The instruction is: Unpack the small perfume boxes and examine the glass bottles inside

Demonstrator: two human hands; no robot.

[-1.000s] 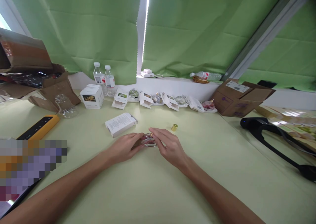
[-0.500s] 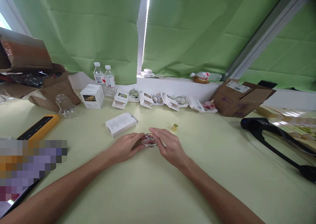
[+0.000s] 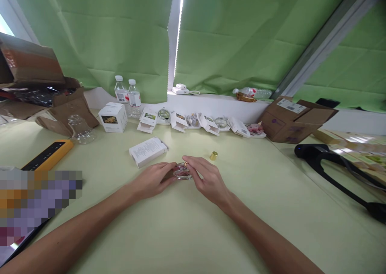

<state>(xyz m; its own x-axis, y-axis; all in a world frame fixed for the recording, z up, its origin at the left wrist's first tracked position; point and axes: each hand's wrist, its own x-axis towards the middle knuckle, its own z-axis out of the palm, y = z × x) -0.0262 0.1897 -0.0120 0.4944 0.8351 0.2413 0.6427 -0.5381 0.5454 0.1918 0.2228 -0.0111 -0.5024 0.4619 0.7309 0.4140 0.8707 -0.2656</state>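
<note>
A clear glass perfume bottle (image 3: 183, 173) with pinkish contents rests on the table between my hands. My left hand (image 3: 155, 178) grips its left side between thumb and fingers. At the bottle's small gold top, partly covered, the fingertips of my right hand (image 3: 209, 180) are closed, with the thumb along the right side of the glass. Just beyond my right hand a gold cap (image 3: 214, 156) stands on the table. A white printed carton (image 3: 148, 151) lies flat beyond my left hand.
Along the wall lie opened small cartons (image 3: 146, 122) and round glass bottles (image 3: 164, 115) in white trays. Two water bottles (image 3: 134, 99) stand behind a white box (image 3: 113, 118). A clear jar (image 3: 80, 131) and yellow power strip (image 3: 50, 155) are left; a cardboard box (image 3: 291, 121) and black frame-like object (image 3: 334, 177) are right.
</note>
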